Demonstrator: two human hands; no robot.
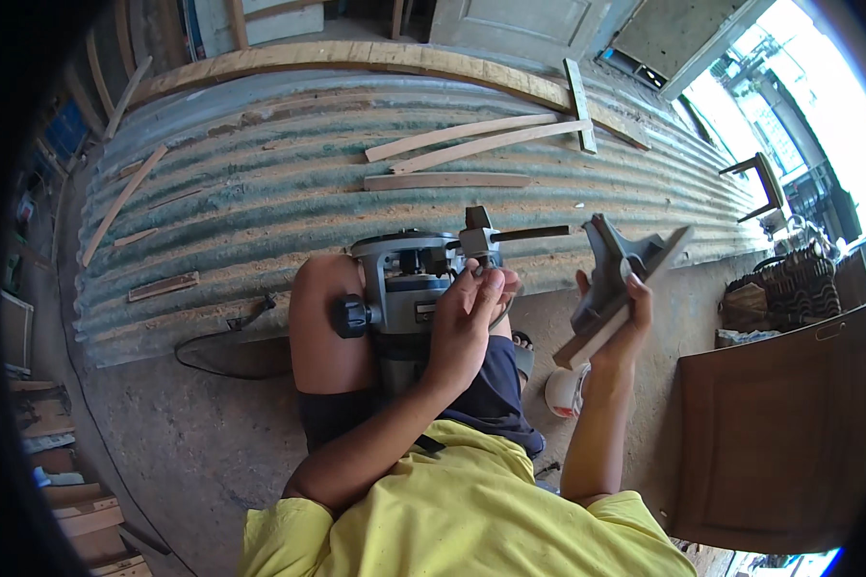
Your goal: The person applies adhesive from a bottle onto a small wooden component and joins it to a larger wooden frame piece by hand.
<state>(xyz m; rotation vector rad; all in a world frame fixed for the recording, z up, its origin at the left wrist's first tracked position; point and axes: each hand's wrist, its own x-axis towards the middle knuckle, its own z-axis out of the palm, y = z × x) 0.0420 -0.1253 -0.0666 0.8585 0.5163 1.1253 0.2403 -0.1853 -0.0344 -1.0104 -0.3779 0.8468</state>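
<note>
In the head view, a person in a yellow shirt sits with a grey and black metal router point(399, 306) held on the lap, its round base plate point(375, 247) toward the far side and its ribbed black knob point(352, 316) beside one bare thigh. At the right of the base plate sits a black and grey clamp bracket point(479, 234), from which a straight dark rod point(539, 233) sticks out to the right.

The left hand point(467, 322) is pinching at the underside of the bracket, thumb and fingertips drawn together; exactly which small part they grip is hidden. The right hand point(624, 327) is closed around a grey angled fence point(608, 269) with a pale wooden strip point(577, 348) along its lower edge, holding it raised, near the rod's free end but seemingly apart from it.

The step in hand appears to be adjusting the bracket on the rod, with the fence off to the side. The next move would likely call for steadying the router between the thighs and lining the fence up squarely with the rod or bracket before anything is tightened.

Beyond the knees, slim wooden battens point(447, 181) lie on a dusty corrugated metal sheet point(289, 207).
</note>
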